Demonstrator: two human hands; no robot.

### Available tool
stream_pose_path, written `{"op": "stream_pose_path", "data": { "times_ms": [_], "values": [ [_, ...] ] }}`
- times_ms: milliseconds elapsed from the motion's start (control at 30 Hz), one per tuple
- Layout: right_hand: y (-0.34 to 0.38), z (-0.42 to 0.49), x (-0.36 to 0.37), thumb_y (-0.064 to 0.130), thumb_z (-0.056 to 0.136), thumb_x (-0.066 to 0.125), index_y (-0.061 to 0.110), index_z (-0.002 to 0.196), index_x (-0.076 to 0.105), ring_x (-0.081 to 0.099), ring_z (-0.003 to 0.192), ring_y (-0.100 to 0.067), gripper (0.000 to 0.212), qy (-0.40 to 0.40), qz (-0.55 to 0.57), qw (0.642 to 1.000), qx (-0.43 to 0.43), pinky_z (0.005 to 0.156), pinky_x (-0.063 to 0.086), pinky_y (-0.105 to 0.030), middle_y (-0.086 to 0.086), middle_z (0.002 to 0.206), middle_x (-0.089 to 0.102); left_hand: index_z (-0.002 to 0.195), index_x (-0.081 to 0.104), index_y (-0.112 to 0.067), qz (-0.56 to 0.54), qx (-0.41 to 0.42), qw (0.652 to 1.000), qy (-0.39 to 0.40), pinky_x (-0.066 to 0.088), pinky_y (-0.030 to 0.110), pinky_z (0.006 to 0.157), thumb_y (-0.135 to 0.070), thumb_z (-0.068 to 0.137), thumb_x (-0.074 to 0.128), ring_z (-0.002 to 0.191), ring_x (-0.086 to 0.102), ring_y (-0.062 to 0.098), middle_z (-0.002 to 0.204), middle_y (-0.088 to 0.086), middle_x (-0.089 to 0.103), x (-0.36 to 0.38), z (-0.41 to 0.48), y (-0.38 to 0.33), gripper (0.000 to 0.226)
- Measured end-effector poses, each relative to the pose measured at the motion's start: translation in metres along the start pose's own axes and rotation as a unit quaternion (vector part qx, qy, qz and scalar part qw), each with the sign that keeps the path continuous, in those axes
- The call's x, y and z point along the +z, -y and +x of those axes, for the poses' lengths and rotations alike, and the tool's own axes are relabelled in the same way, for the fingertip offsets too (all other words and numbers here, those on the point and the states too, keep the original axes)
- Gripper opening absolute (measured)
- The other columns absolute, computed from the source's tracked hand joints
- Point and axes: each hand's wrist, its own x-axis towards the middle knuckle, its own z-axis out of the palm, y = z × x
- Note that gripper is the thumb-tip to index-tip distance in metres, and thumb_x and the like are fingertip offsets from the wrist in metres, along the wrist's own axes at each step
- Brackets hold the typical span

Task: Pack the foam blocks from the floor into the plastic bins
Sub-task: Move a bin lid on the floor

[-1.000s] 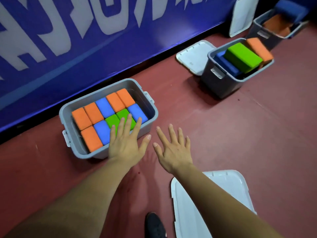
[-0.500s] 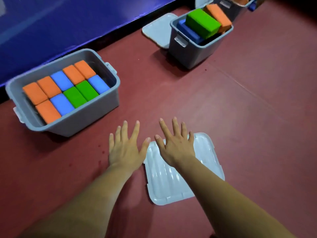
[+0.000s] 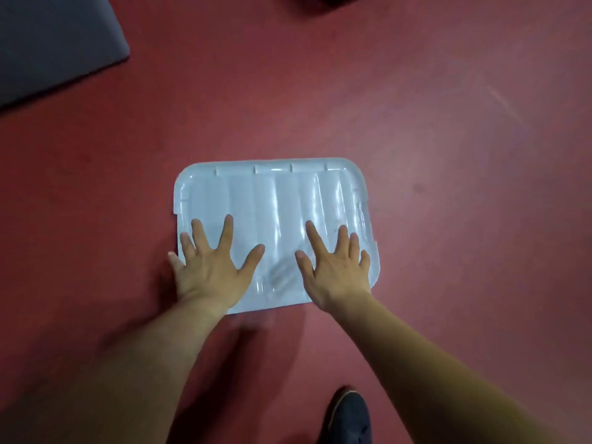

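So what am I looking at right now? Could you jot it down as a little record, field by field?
floor: red, bare around the lid
lid: pale ribbed plastic, lying flat on the floor
left hand: fingers spread, over the lid's near left corner, little finger past its edge
right hand: fingers spread, over the lid's near right part
contact: cannot tell whether the hands touch the lid
grey bin: only a blurred part, upper left
shoe: dark, at the bottom edge
foam blocks: none in view
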Motion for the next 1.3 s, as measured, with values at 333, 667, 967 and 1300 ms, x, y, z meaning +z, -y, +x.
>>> {"op": "stream_pose_path", "data": {
  "times_ms": [333,667,967,1300],
  "values": [
    [-0.094,0.056,0.124,0.066,0.102,0.016,0.053,0.155,-0.012,-0.009,0.155,-0.043,0.061,0.027,-0.031,0.998,0.05,0.121,0.008,-0.062,-0.023,0.167,-0.013,0.156,-0.01,-0.05,0.018,-0.052,0.997,0.057,0.004,0.079,0.109,-0.102,0.065,0.004,0.151,-0.025,0.03,0.163,0.005,-0.031,0.146,0.036,0.015,0.105],
    [-0.132,0.097,0.149,0.081,0.093,0.018,0.058,0.15,-0.014,-0.012,0.152,-0.048,0.069,-0.006,-0.018,0.991,0.135,0.113,0.014,-0.076,-0.017,0.165,-0.023,0.153,-0.027,-0.041,0.055,-0.007,0.997,0.051,0.004,0.08,0.11,-0.106,0.058,0.004,0.15,-0.03,0.028,0.16,0.0,-0.038,0.181,0.058,0.005,0.119],
    [-0.142,0.101,0.15,0.079,0.093,0.025,0.054,0.154,0.002,-0.005,0.152,-0.047,0.07,-0.019,0.05,0.989,0.14,0.119,0.006,-0.067,-0.019,0.165,-0.019,0.151,-0.034,-0.035,0.043,-0.031,0.997,0.049,0.003,0.077,0.113,-0.103,0.062,0.008,0.148,-0.035,0.03,0.158,0.001,-0.043,0.19,0.057,-0.008,0.12],
    [-0.092,0.064,0.195,0.063,0.095,0.054,0.029,0.114,0.063,0.052,0.094,-0.03,0.04,-0.161,-0.038,0.967,-0.195,0.08,0.043,-0.042,-0.007,0.107,0.051,0.154,0.032,-0.026,0.101,0.07,0.991,-0.044,0.028,0.055,0.11,-0.092,0.081,0.008,0.135,0.036,0.031,0.146,0.012,0.038,0.197,0.027,0.001,0.101]
  ]
}}
